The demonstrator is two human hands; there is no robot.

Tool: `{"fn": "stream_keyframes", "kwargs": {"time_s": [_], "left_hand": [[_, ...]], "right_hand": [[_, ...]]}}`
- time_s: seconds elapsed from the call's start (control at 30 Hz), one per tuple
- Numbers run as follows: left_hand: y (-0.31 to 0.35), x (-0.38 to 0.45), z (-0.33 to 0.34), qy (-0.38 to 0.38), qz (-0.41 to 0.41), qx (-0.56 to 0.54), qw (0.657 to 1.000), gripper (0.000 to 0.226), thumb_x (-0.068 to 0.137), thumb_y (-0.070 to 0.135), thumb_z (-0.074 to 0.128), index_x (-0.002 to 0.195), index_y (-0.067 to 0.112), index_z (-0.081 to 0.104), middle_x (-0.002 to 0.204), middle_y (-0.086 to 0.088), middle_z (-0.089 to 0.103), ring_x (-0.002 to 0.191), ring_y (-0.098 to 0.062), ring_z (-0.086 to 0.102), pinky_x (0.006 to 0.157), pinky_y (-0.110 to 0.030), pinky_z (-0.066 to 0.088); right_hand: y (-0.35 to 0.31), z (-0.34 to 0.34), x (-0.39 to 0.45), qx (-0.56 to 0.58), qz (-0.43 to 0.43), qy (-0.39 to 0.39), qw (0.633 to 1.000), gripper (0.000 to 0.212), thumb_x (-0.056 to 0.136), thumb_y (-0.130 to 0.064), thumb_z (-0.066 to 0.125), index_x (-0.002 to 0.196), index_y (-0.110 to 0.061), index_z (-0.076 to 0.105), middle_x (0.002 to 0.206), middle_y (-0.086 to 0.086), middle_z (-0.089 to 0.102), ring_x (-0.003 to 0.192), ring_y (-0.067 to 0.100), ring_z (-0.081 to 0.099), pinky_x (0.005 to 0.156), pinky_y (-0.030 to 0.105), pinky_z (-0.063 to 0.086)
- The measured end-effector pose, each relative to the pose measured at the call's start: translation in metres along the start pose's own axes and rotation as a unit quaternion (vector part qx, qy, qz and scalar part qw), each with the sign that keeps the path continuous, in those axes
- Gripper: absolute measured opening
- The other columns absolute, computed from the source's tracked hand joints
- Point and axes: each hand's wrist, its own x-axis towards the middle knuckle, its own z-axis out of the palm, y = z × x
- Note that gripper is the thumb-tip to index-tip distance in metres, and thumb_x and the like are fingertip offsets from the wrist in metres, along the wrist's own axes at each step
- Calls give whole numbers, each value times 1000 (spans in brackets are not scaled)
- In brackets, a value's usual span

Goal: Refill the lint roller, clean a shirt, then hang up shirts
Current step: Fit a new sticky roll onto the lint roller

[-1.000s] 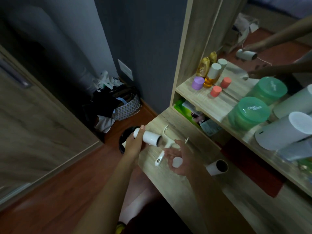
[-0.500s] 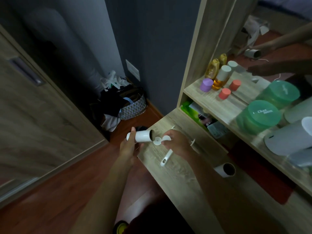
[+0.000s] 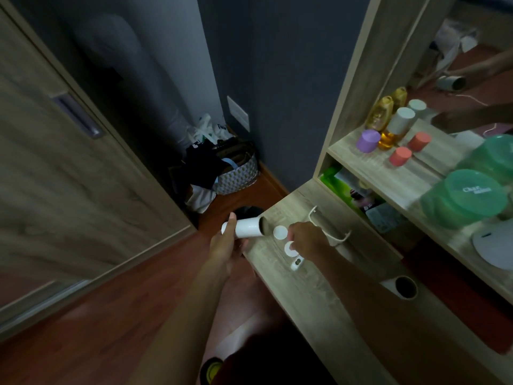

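Note:
My left hand (image 3: 226,245) grips a white hollow roll (image 3: 248,227) just off the left end of the wooden desk (image 3: 327,309), its open end facing right. My right hand (image 3: 306,240) is closed around the white lint roller frame (image 3: 327,232) over the desk; the round end cap (image 3: 279,232) points at the roll's opening, a small gap apart. The handle tip (image 3: 296,264) pokes out below my fist. A second white roll (image 3: 401,286) with a dark hollow core lies on the desk to the right.
A shelf (image 3: 394,173) above the desk holds bottles (image 3: 384,118), small purple and red caps and green-lidded tubs (image 3: 469,195); a mirror stands behind them. On the floor are a basket of clothes (image 3: 236,173) and a dark bin (image 3: 248,212). A wardrobe door (image 3: 63,162) fills the left.
The roll has come off the roller frame: my left hand pulled it left while my right hand took hold of the frame. The view also shifted left.

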Motion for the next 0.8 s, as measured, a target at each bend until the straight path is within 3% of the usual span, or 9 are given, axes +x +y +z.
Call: {"fn": "stream_keyframes", "kwargs": {"time_s": [0.2,0.3,0.47,0.57,0.63,0.8], "left_hand": [[13,3,-13,3,21,-23,1000,50,79,39,74,110,3,58,111,-14,64,97,-23,65,75,-34,56],[27,3,-20,6,28,-17,999,38,82,38,71,99,6,59,101,-13,64,90,-22,66,77,-36,57],[56,26,-46,6,26,17,999,55,81,50,68,111,5,62,76,-12,64,55,-15,59,46,-24,46],[79,46,-63,3,27,30,999,56,84,49,65,116,4,61,63,-9,60,45,-13,54,39,-20,40],[98,61,-75,-13,30,40,999,49,87,44,64,113,2,61,58,-10,58,38,-12,52,36,-18,39],[144,109,-113,-30,77,120,989,34,87,33,67,106,6,61,76,-14,61,53,-18,54,46,-23,43]], "right_hand": [[-8,-3,-3,50,28,86,995,19,89,-18,58,109,-17,59,106,3,65,99,19,64,82,31,53],[-16,-7,-7,137,41,157,977,27,92,-23,59,118,-15,60,112,4,65,105,19,62,87,30,50],[-51,-17,-1,211,56,240,946,42,99,-36,45,124,-7,61,118,11,67,111,25,62,95,36,49],[-83,-18,15,229,56,253,938,54,97,-47,37,129,-9,58,124,9,65,116,25,60,97,35,47],[-107,-16,30,245,68,256,933,50,98,-44,40,133,-10,55,129,8,62,119,23,57,98,32,43],[-181,-4,73,304,117,271,906,49,97,-40,48,140,-15,48,141,3,52,130,17,47,105,24,33]]}}
